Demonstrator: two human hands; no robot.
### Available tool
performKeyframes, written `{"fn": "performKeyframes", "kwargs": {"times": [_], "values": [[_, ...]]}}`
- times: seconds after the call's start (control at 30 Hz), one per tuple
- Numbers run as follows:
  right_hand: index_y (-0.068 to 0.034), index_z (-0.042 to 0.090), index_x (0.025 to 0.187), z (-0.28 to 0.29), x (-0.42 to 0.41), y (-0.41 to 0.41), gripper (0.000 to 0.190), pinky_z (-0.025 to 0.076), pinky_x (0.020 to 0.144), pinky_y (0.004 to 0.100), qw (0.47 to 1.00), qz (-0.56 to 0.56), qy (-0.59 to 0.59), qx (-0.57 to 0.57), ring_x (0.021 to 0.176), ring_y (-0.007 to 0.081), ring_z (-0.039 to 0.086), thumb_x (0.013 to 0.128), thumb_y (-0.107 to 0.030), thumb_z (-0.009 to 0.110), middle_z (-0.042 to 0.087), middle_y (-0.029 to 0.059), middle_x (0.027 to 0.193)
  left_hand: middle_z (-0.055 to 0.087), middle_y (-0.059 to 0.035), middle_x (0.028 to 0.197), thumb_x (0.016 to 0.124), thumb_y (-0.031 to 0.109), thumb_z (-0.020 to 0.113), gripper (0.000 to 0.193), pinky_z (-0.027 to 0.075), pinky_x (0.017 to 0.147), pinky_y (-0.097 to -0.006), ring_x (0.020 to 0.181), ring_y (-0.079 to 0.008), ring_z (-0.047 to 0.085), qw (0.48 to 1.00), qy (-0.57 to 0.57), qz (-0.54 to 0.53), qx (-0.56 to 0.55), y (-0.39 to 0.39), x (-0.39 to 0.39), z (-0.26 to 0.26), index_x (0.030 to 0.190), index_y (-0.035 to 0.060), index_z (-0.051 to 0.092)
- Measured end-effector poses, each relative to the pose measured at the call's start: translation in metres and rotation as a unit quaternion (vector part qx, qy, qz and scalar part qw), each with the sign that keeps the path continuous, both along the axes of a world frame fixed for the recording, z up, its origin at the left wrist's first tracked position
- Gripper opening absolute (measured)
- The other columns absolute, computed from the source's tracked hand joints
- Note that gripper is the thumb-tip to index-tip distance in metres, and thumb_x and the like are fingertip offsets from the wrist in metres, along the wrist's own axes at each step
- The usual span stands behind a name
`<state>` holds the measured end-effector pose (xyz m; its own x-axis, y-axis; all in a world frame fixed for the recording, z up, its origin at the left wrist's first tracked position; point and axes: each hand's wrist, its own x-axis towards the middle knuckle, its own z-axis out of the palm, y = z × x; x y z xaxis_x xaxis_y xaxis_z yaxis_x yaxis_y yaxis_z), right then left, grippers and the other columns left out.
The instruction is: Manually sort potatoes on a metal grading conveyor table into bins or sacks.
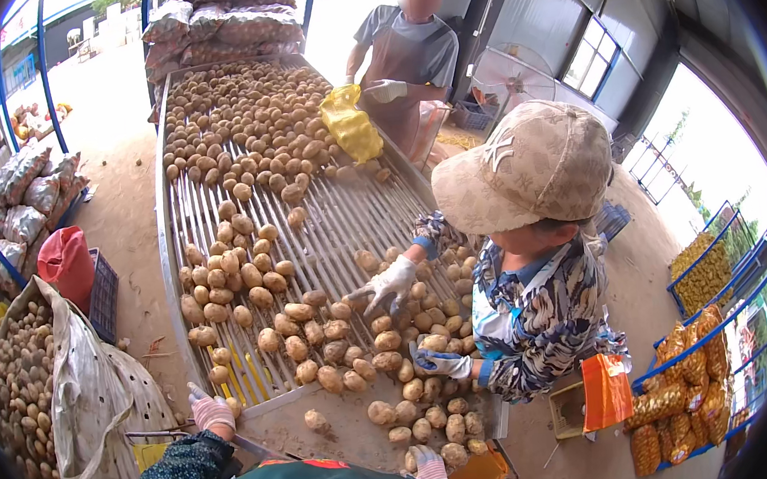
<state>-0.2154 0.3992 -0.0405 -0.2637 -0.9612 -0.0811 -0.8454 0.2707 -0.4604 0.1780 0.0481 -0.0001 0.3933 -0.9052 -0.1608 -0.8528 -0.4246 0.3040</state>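
My left hand (212, 410), in a pink and white striped glove, is at the near left corner of the roller sorting table (169, 258), touching a potato (233, 406). My right hand (429, 467), in a similar glove, is low at the table's near edge beside several potatoes (453, 454); its fingers are partly hidden and its grip is unclear. Loose potatoes (331, 379) lie on the rollers and on the flat metal apron (283, 423). At the right, a co-worker in a cap (527, 165) has one gloved hand (387, 285) over the rollers and another holding a potato (434, 343).
Another person (408, 52) holds a yellow mesh bag (351, 124) over the far right side. A large cloth sack of potatoes (83, 402) stands at left, near a blue crate (104, 295). Filled sacks (227, 20) are stacked behind; mesh bags (678, 398) stand on a rack at right.
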Motion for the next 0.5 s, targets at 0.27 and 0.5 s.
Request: {"fn": "performKeyframes", "kwargs": {"times": [0.27, 0.5], "values": [[-0.010, 0.055, 0.138, -0.0025, -0.0016, 0.0023, 0.077, 0.040, 0.107, 0.0527, 0.999, 0.007, 0.006, -0.034, 0.125, 0.0406, 0.052, 0.075, -0.048, 0.079, 0.056, 0.0186, 0.136, 0.050, -0.0246, 0.137, 0.087, 0.020, 0.068, 0.088, 0.049, 0.100, -0.0445, 0.117, -0.0377, 0.059, 1.000, -0.011, -0.003, 0.003, -0.0007, 0.0004, -0.0003, 0.157, -0.0031, 0.019], [-0.010, 0.054, 0.139, 0.0068, -0.0002, -0.0011, 0.078, 0.039, 0.108, 0.0525, 1.000, -0.011, 0.003, -0.014, 0.125, 0.0408, 0.051, 0.074, -0.045, 0.080, 0.056, 0.0183, 0.136, 0.050, -0.0241, 0.137, 0.088, 0.020, 0.068, 0.087, 0.049, 0.100, -0.0445, 0.118, -0.0374, 0.059, 1.000, -0.014, 0.009, 0.013, -0.0026, -0.0052, 0.0083, 0.157, -0.0012, 0.019]]}}
